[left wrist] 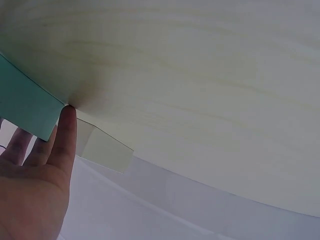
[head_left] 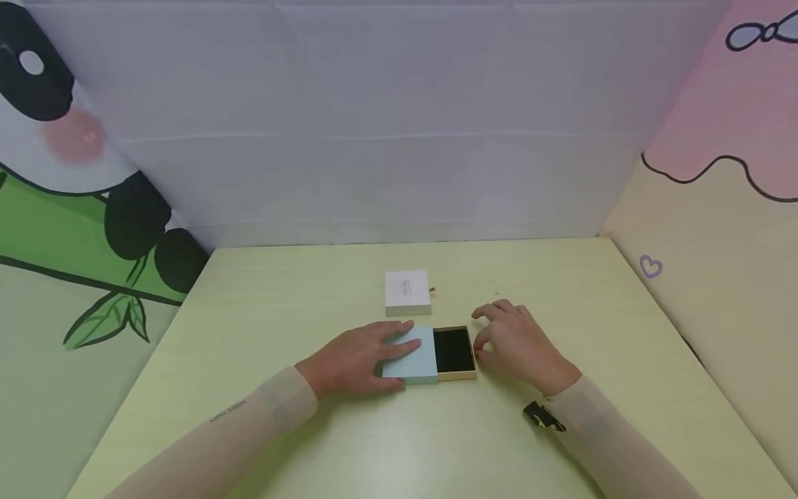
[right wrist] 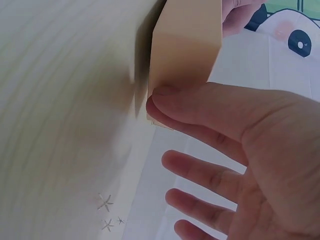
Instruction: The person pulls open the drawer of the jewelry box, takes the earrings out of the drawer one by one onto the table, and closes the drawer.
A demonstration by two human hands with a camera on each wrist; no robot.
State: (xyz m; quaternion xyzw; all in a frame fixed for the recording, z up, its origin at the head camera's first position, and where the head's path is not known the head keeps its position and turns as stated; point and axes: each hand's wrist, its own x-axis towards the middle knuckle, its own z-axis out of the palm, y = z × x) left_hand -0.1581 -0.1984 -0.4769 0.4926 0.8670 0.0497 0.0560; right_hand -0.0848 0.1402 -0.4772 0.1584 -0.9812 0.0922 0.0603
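A light blue drawer box (head_left: 411, 360) lies on the table with its tan drawer (head_left: 457, 376) slid partly out to the right, baring a black lining (head_left: 454, 350). My left hand (head_left: 358, 357) grips the blue sleeve from the left, fingers over its top and far side, thumb at the near edge. In the left wrist view, fingers reach around the blue sleeve (left wrist: 27, 100). At the drawer's right end is my right hand (head_left: 517, 346). The right wrist view has its thumb and index fingertips pinched together against the drawer's end (right wrist: 185, 45), the other fingers spread apart.
A white box (head_left: 407, 291) with a small tab on its right side stands just behind the blue one. Tiny star-shaped pieces (right wrist: 105, 202) lie on the table to the right. A black buckle (head_left: 544, 417) hangs at my right wrist. Walls border the table at the back and sides.
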